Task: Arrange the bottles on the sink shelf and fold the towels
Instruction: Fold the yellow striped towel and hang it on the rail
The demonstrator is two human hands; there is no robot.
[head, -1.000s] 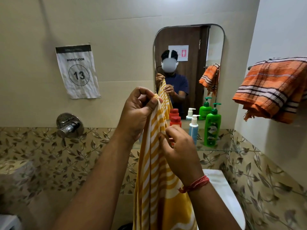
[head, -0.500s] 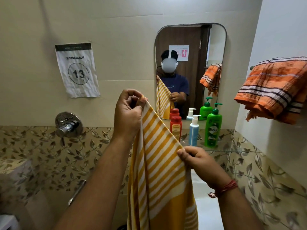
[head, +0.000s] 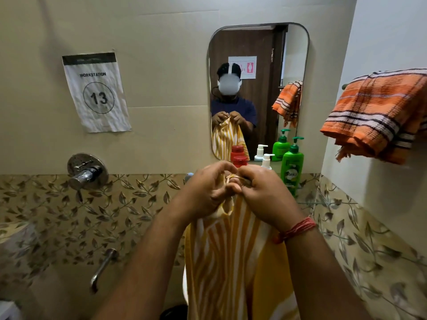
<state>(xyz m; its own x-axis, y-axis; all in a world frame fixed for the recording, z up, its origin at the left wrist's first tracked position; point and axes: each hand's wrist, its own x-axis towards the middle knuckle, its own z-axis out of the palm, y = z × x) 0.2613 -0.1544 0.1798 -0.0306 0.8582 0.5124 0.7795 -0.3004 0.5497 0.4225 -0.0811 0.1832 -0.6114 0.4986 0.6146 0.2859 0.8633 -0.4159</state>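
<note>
Both hands, left [head: 208, 190] and right [head: 265, 192], pinch the yellow towel's [head: 235, 262] top together.

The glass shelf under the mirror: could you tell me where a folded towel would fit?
The glass shelf shows bare glass right of the green pump bottle, toward the side wall. Left of it, the white pump bottle and red-capped bottle crowd together.
</note>
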